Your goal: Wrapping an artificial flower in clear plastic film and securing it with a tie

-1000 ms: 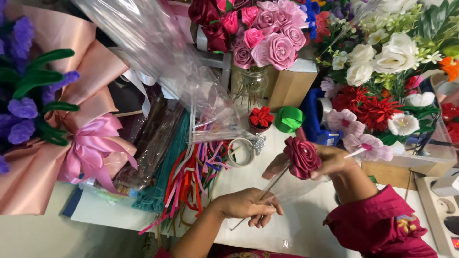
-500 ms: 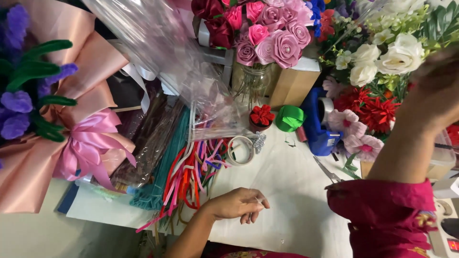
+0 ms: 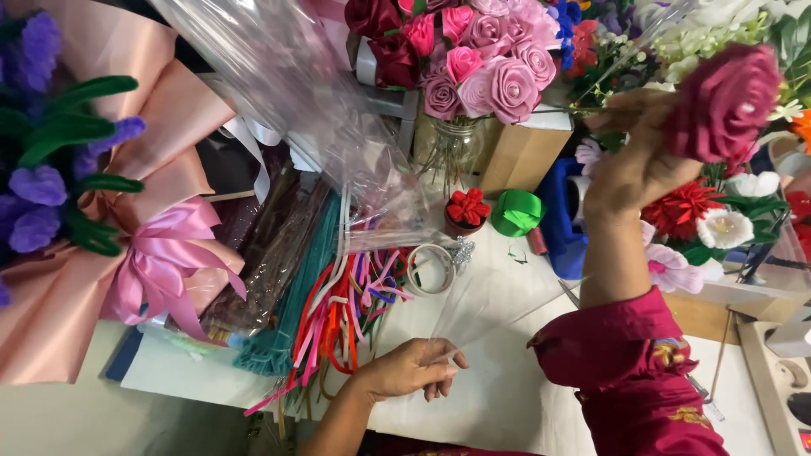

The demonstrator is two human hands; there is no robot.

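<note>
Head view, entries run left to right. Far left: wrapped bouquet (image 3: 80,211) of purple flowers in peach paper with a pink bow, lying at the tabletop (image 3: 498,371) edge. Next: heap of coloured pipe cleaners (image 3: 338,317) fanned out beside a roll of tape (image 3: 431,268). Above them a large clear cellophane sheet (image 3: 296,101) drapes down toward the centre. Left hand (image 3: 414,369) rests low on the tabletop, fingers pinched narrow on the lower edge of a clear film sleeve (image 3: 498,312); the sleeve is faint against the white surface, so its outline is probably only partly read. Centre back: glass jar (image 3: 452,148) holding pink and maroon fabric roses (image 3: 473,51). Right hand (image 3: 634,160) is raised high, closed around a dark pink fabric rose (image 3: 726,101) just below the bloom. Long axis of the rose and sleeve appears to run diagonally, from the left hand at lower centre up to the right hand at upper right; the right hand is nearer the bloom, the left nearer the tail. Stem hidden behind the right hand and forearm; cannot trace it. Far right: white and red artificial flowers (image 3: 718,224), cut off by the frame.
</note>
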